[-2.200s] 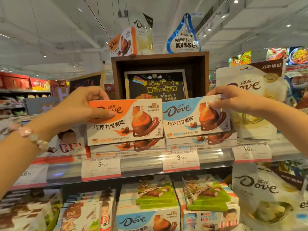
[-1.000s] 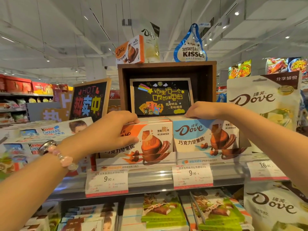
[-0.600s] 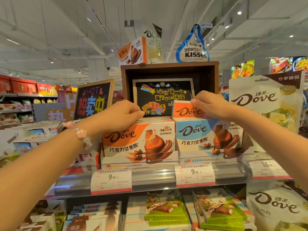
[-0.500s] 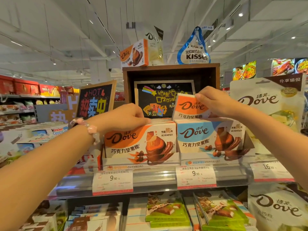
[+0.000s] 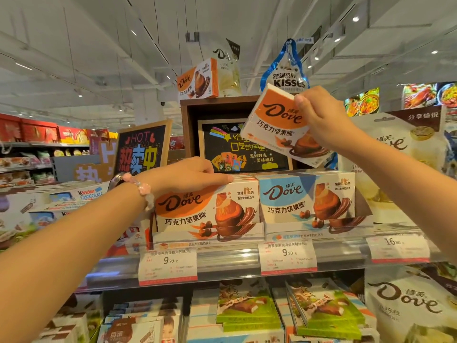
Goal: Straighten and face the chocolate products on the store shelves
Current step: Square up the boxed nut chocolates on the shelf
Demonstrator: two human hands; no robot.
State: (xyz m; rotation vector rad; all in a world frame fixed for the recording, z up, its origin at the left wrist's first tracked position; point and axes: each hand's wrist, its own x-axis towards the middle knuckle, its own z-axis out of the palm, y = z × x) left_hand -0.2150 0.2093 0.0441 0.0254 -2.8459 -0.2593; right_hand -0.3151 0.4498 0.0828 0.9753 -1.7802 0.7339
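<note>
Two rows of Dove chocolate boxes stand upright on the top shelf [image 5: 222,264]: an orange row [image 5: 205,209] on the left and a blue row [image 5: 306,200] on the right. My right hand [image 5: 319,117] grips a single orange Dove box [image 5: 277,122], tilted, in the air above the blue row. My left hand [image 5: 190,174] rests with straight fingers on the top edge of the front orange box.
A wooden display box [image 5: 237,105] with a chalkboard sign stands behind the rows, with a Kisses bag [image 5: 286,75] on top. White Dove pouches [image 5: 395,154] stand at right. Green chocolate boxes [image 5: 247,308] fill the shelf below. Price tags hang along the shelf edge.
My right hand has pulled an orange box out from behind the blue row and lifted it up and to the right. My left hand stays on the orange row's top.
</note>
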